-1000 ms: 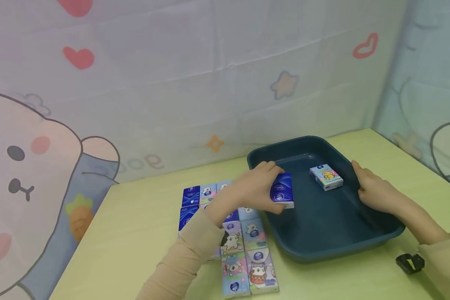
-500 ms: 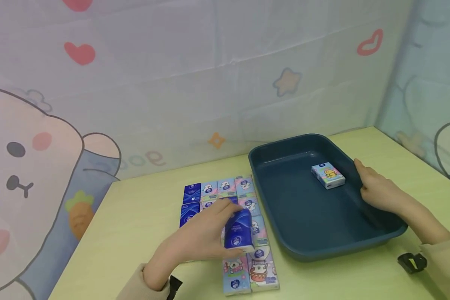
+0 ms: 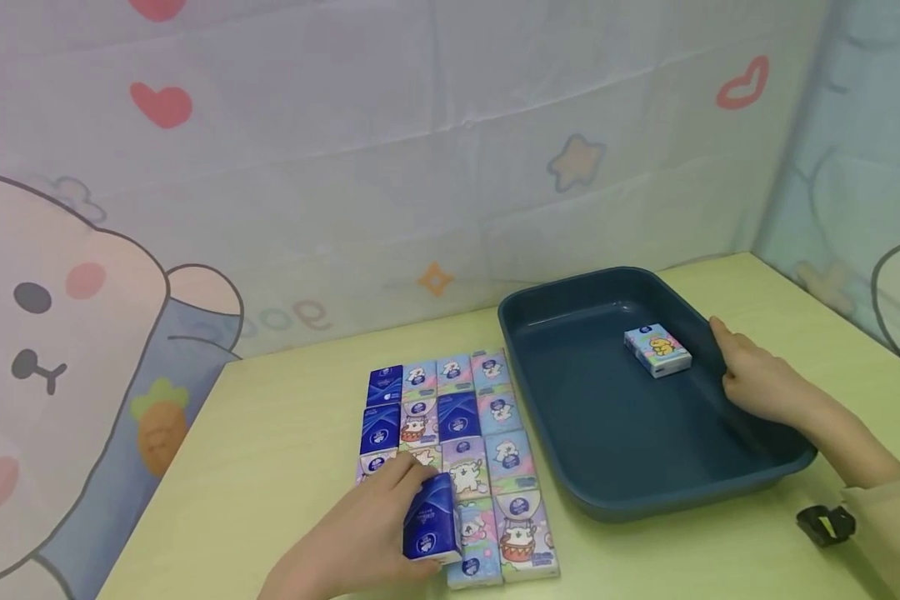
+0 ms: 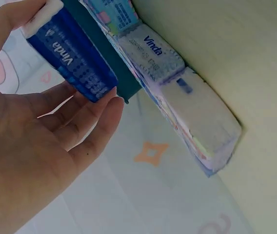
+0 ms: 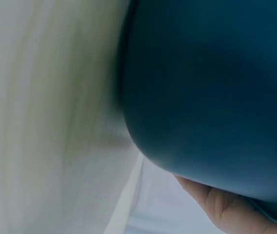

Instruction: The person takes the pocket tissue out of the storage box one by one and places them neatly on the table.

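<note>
My left hand (image 3: 367, 533) pinches a blue tissue pack (image 3: 431, 517) between thumb and fingers, above the near left part of a block of tissue packs. In the left wrist view, "Vinda" shows on the side of the held pack (image 4: 70, 53). The block mixes plain blue packs (image 3: 458, 415) with cartoon-printed ones (image 3: 523, 529); the hand hides some. My right hand (image 3: 765, 383) grips the right rim of a dark teal tray (image 3: 607, 504). In the right wrist view, the tray's outer wall (image 5: 211, 97) covers most of that hand.
One cartoon tissue pack (image 3: 657, 350) lies inside the tray, near its right wall. A light green table (image 3: 270, 458) carries everything. Behind it hangs a printed cloth (image 3: 307, 167) with hearts and a bear. A small black strap-like item (image 3: 825, 525) shows by the right sleeve.
My left hand has carried the blue tissue pack from over the tray's left side, leftward and nearer, to over the block's near left. The right hand has stayed at the tray's rim.
</note>
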A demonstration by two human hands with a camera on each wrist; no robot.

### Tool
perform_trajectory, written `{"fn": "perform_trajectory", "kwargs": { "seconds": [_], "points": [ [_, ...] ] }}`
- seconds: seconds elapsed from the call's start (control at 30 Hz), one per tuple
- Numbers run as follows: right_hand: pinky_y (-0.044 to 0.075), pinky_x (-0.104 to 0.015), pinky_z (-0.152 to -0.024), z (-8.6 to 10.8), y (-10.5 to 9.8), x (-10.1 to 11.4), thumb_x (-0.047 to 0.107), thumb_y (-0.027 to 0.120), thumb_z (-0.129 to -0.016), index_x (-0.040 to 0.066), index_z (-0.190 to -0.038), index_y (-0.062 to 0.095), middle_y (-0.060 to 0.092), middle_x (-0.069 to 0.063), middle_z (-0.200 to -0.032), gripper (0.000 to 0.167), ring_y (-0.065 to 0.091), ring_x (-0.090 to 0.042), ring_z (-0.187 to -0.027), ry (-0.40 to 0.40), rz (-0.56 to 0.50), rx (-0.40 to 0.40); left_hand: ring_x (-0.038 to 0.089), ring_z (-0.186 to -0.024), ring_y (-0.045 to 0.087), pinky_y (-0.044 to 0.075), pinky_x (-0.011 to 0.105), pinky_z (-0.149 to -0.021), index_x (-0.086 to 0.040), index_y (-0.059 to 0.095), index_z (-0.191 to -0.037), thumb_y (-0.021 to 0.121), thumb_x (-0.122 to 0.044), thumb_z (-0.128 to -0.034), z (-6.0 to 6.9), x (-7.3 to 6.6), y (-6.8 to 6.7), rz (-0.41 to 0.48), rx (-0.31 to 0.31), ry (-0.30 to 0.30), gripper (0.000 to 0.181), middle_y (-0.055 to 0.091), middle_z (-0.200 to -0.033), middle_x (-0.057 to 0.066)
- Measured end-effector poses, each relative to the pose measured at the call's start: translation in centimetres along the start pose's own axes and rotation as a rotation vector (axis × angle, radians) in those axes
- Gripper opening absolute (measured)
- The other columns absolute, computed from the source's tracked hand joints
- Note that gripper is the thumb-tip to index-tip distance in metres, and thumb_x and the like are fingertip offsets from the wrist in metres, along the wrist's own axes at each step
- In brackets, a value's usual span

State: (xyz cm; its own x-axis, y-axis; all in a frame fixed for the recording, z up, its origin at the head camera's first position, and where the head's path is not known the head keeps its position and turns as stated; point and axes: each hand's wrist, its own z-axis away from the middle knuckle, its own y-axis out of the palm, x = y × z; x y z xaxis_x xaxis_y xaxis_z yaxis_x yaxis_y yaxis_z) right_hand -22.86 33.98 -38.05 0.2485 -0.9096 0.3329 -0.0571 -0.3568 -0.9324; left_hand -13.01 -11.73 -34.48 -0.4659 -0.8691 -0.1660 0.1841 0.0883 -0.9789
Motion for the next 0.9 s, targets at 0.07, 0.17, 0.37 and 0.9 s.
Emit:
{"fn": "perform_trajectory", "kwargs": {
  "seconds": [0.07,0.17,0.37,0.9],
  "points": [
    [0.049,-0.05,-0.069,0.0,0.0,0.1,-0.007,0.043,-0.083,-0.024,-0.141,0.007,0.032,-0.051,-0.132,0.071,0.045,-0.057,-0.114,-0.001,-0.002,-0.001,0.024,-0.125,0.048,0.045,0.047,-0.106,-0.012,0.042,-0.142,0.072,-0.06,-0.0708,0.4,0.1,0.1,0.019,0.042,-0.055,0.091,0.044,-0.143,0.005],
    [0.047,-0.044,-0.065,0.0,0.0,0.1,-0.007,0.043,-0.083,-0.024,-0.141,0.007,0.032,-0.051,-0.131,0.071,0.047,-0.054,-0.11,-0.006,-0.004,-0.004,0.031,-0.131,0.045,0.042,0.051,-0.107,-0.011,0.041,-0.143,0.073,-0.062,-0.0687,0.9,0.2,0.4,0.018,0.087,-0.107,0.096,0.04,-0.149,0.009],
    [0.048,-0.044,-0.063,0.0,0.0,0.0,-0.007,0.043,-0.082,-0.025,-0.141,0.008,0.034,-0.051,-0.128,0.071,0.049,-0.053,-0.107,-0.01,0.005,-0.014,0.03,-0.127,0.047,0.042,0.051,-0.106,-0.008,0.044,-0.141,0.076,-0.061,-0.066,1.4,0.4,1.2,-0.04,0.08,-0.077,0.097,0.044,-0.144,0.01],
    [0.048,-0.046,-0.065,0.0,0.1,-0.2,-0.006,0.043,-0.083,-0.024,-0.141,0.007,0.033,-0.051,-0.13,0.071,0.048,-0.054,-0.108,-0.007,-0.006,-0.008,0.028,-0.118,0.05,0.045,0.052,-0.103,-0.007,0.048,-0.133,0.079,-0.061,-0.0635,1.1,0.6,2.7,-0.122,0.014,-0.003,0.093,0.05,-0.13,0.007]
  ]
}}
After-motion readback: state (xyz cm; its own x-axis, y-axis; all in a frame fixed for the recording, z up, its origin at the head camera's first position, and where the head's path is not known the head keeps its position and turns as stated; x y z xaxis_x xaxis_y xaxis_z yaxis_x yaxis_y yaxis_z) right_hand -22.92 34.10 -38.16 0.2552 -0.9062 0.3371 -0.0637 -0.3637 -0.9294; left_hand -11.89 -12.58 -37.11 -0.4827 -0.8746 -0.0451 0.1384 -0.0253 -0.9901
